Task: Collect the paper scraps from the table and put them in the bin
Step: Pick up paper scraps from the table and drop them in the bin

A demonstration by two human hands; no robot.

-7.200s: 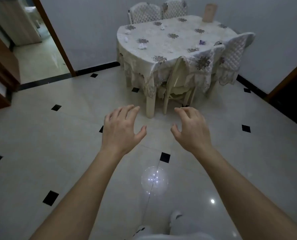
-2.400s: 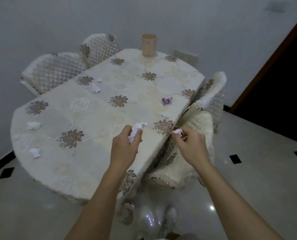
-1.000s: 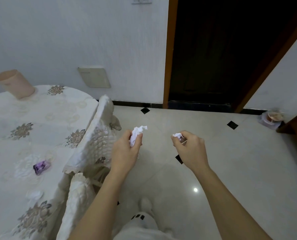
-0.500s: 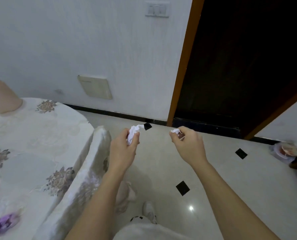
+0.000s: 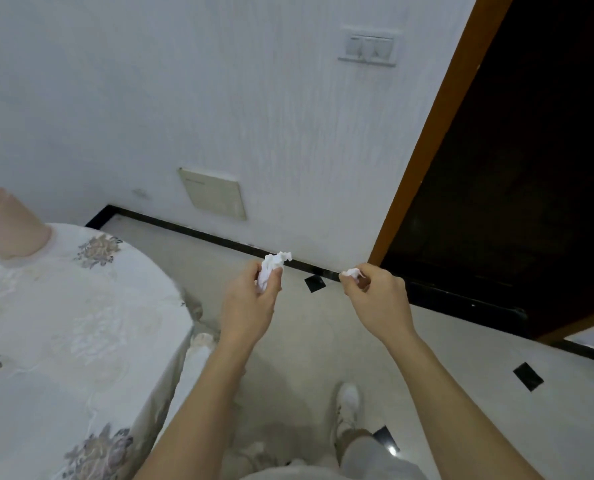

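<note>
Head view: the left hand (image 5: 250,306) is closed around a crumpled white scrap (image 5: 271,270), which protrudes above the fingers. The right hand (image 5: 378,299) pinches a smaller scrap (image 5: 351,272) between thumb and fingertips. Both hands are held over the floor (image 5: 461,368), right of the table (image 5: 63,323). A pink bin (image 5: 8,226) stands on the table's far left.

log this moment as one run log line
phase: carrying scraps to bin | left hand: holds crumpled paper scrap | right hand: pinches small paper scrap | bin: not clearly in view | table: at left
</note>
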